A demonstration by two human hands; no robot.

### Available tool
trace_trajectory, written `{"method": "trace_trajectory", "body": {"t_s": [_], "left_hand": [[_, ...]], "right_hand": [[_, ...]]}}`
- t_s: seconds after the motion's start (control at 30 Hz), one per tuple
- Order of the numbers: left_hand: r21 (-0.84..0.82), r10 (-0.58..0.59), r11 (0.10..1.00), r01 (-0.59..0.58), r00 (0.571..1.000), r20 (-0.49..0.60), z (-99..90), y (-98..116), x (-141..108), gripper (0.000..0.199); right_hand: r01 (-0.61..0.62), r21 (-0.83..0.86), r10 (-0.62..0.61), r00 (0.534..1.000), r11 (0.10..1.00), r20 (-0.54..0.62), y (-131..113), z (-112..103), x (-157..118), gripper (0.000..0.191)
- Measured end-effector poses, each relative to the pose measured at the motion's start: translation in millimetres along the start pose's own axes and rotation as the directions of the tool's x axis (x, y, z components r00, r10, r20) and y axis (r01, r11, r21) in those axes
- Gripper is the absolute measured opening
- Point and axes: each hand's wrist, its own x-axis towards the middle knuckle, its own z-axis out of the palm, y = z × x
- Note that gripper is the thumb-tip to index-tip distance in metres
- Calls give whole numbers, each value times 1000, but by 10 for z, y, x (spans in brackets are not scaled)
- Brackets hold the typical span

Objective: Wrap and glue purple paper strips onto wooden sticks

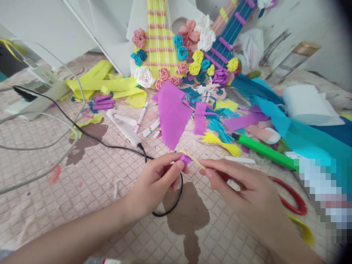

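Observation:
A small piece of purple paper (pixel 186 160) is pinched between the thumb and fingers of my left hand (pixel 158 176). My right hand (pixel 242 183) grips a thin pale-yellow stick (pixel 195 160), whose far end lies against the purple paper. Just beyond my hands a larger purple paper sheet (pixel 173 113) lies on the tiled-pattern cloth. A bundle of yellow paper strips (pixel 222 144) and a blue fringed bundle (pixel 220 130) are a little past my right hand. Scissors with a red handle (pixel 298 201) lie partly hidden beside my right wrist.
Behind stand a yellow guitar-shaped craft (pixel 161 44) and a blue one (pixel 232 35), edged with paper flowers. A white corded tool (pixel 123 128) lies left, its black cable (pixel 104 146) looping under my hands. At right are a green cutter (pixel 264 151) and a white roll (pixel 306 104).

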Motion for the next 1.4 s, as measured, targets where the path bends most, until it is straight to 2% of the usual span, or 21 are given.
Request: {"method": "trace_trajectory", "body": {"t_s": [0.63,0.83,1.03,1.3,1.4], "left_hand": [[-37,-64,997,64,998,4,0,-7,-3,21],[-36,-47,998,47,999,0,-1,-12,2,23],[-23,-30,999,30,999,-17,-10,-1,2,23],[-82,-40,996,37,999,-37,-6,3,6,20],[-131,-47,991,42,998,-36,-12,-14,5,22]], "right_hand": [[20,-85,-22,1000,996,-16,30,27,-6,20],[-67,-31,67,998,997,-10,18,25,4,16],[-128,14,127,990,992,64,22,15,38,18],[-147,35,148,989,989,-27,66,39,5,12],[-177,112,184,981,978,-64,96,63,-10,15]]}}
